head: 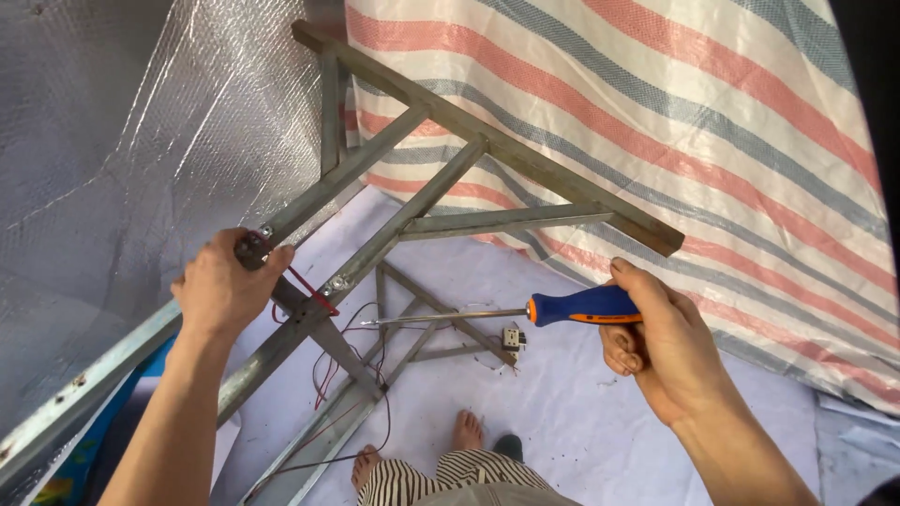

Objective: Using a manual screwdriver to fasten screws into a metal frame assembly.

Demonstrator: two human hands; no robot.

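We see a pale floor sheet (600, 412); small switch box (512, 338) and red wires (375, 394) lie beside the metal frame's foot (412, 351).

no packages, signs or screens in view, no readable label on anything shown

The frame (487, 150) is bare angle iron, dull grey and matt, scuffed and spotted with rust along the lower bar. The screwdriver (562, 309) has a smooth, bright steel shaft and a glossy blue plastic handle with an orange collar. The wires (314, 290) near the left hand (225, 286) wear thin red plastic sheathing. The tarp (675, 122) hanging behind is coarse woven plastic, striped and faintly shiny. The sheet (103, 141) on the left is crinkled silvery bubble foil, glossy. The floor (581, 412) is covered by a pale, matt woven sheet, dusty with specks.
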